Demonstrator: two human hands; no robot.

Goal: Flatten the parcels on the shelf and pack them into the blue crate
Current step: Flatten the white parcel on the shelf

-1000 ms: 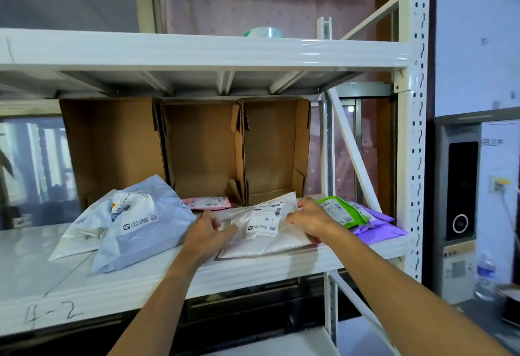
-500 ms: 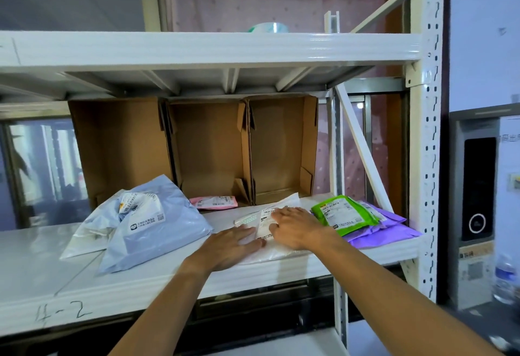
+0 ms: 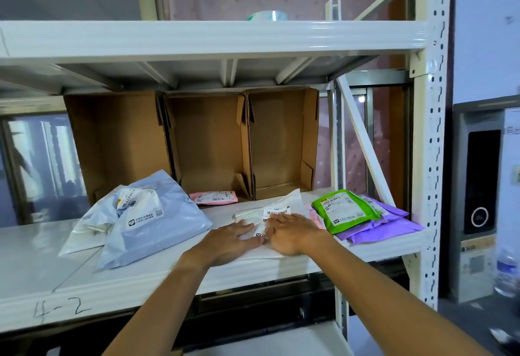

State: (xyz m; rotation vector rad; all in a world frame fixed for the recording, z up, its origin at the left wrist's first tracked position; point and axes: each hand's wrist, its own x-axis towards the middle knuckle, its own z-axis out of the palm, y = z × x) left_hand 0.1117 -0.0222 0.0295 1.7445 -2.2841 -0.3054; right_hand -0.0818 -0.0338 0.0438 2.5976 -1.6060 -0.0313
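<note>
White parcel (image 3: 284, 206): flat on the shelf (image 3: 168, 277), under both palms.
Left hand (image 3: 230, 239): fingers straight, pressing it.
Right hand (image 3: 292, 233): likewise, just beside the left.
Progress: looks early; flattening in hand, nothing visibly packed.
Remaining: blue-grey parcel (image 3: 157, 229), pink parcel (image 3: 213, 197), green parcel (image 3: 344, 210), purple parcels (image 3: 388, 226).
Blue crate: out of view.
Cardboard boxes (image 3: 211, 144): 3, open-fronted, seemingly empty.

White metal shelf (image 3: 33, 265), "4-2" mark (image 3: 60, 310) handwritten on front edge.
Back: three open cardboard boxes (image 3: 208, 144) side by side, pink parcel (image 3: 213, 197) just in front.
Left: blue-grey parcel (image 3: 157, 232) overlapping pale parcel (image 3: 81, 237).
Centre: flat white parcel (image 3: 287, 203).
Right end: purple parcels (image 3: 385, 227), green parcel (image 3: 344, 210) on top.
</note>
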